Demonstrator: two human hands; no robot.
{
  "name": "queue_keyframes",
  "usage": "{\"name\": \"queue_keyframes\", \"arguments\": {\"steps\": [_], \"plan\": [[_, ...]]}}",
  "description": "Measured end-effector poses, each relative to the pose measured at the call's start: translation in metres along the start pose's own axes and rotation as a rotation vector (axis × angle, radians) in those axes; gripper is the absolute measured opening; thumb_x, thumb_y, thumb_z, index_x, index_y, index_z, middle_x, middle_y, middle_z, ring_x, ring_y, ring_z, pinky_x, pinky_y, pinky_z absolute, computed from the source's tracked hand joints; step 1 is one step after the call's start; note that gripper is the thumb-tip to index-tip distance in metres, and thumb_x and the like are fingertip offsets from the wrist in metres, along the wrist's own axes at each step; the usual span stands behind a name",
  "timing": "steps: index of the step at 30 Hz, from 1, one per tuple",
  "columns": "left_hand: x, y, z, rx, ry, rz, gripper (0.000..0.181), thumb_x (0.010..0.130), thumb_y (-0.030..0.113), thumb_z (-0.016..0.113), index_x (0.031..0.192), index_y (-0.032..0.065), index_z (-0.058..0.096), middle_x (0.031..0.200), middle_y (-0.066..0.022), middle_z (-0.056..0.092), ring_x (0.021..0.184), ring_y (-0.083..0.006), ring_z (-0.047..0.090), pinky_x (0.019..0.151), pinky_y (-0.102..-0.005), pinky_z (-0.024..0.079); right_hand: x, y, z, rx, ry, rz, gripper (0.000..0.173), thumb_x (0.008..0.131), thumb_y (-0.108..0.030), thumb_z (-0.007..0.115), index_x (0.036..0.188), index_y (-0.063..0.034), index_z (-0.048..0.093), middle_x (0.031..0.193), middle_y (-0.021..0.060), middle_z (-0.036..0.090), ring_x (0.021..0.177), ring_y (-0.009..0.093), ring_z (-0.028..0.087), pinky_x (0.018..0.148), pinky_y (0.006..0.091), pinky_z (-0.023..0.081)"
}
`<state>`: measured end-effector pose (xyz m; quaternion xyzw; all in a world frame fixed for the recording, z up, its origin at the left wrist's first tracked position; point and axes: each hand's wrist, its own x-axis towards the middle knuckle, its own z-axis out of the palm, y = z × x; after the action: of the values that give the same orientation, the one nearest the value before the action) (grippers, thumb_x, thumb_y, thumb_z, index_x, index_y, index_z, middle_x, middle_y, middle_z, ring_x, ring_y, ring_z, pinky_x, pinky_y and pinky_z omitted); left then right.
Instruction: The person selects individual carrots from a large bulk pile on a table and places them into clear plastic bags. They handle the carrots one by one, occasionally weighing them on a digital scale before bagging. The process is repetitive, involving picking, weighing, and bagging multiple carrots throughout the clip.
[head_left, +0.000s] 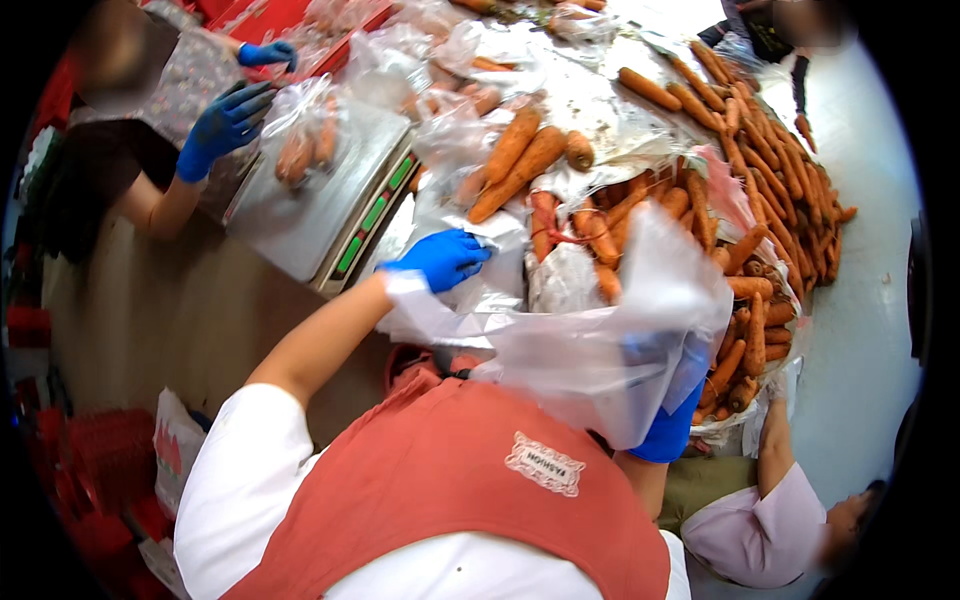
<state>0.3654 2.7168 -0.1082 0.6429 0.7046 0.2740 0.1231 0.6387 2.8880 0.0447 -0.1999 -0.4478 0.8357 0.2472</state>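
My left hand (442, 259), in a blue glove, has its fingers bent down on a pile of thin clear plastic bags (499, 281); whether they pinch the film is unclear. Loose film also lies across that wrist. My right hand (646, 349), gloved in blue as well, shows blurred through a large clear plastic bag (577, 352) that hangs from it in front of my red apron (450, 465). The film hides its fingers. Just beyond the bag, an open white sack (566, 281) is full of carrots (630, 214). Two big carrots (517, 169) rest on plastic near my left hand.
At left stands a flat metal scale (322, 195) with green displays, bearing a bagged bunch of carrots (304, 146). A co-worker's blue-gloved hands (229, 127) are beside it. More carrots are heaped (787, 172) at right. Another person (750, 517) sits or crouches at lower right.
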Motion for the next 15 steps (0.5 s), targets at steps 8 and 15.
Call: {"name": "queue_keyframes", "arguments": {"steps": [8,15], "plan": [[0.016,0.12,-0.029,-1.217,-0.283,-0.298,0.071,0.084,0.034,0.06,0.138,0.0016,0.026,0.136,-0.0169,0.037,0.123,-0.0219,0.039,0.102,-0.0316,0.03,0.009,0.021,0.003,-0.371,0.413,-0.054,0.035,0.093,-0.031,0.044,0.107,-0.0005,0.054,0.088,0.0062,0.06,0.076,0.014,0.057,0.064,0.0248,0.049],[0.028,0.124,-0.044,-0.833,-0.202,0.103,0.06,0.09,0.037,0.045,0.139,0.0058,0.026,0.141,-0.0094,0.031,0.127,-0.0153,0.034,0.105,-0.0323,0.026,0.003,0.035,-0.047,-0.203,0.464,-0.141,0.029,0.094,-0.022,0.043,0.11,0.0005,0.054,0.092,0.004,0.059,0.076,0.011,0.055,0.065,0.0232,0.047]]}}
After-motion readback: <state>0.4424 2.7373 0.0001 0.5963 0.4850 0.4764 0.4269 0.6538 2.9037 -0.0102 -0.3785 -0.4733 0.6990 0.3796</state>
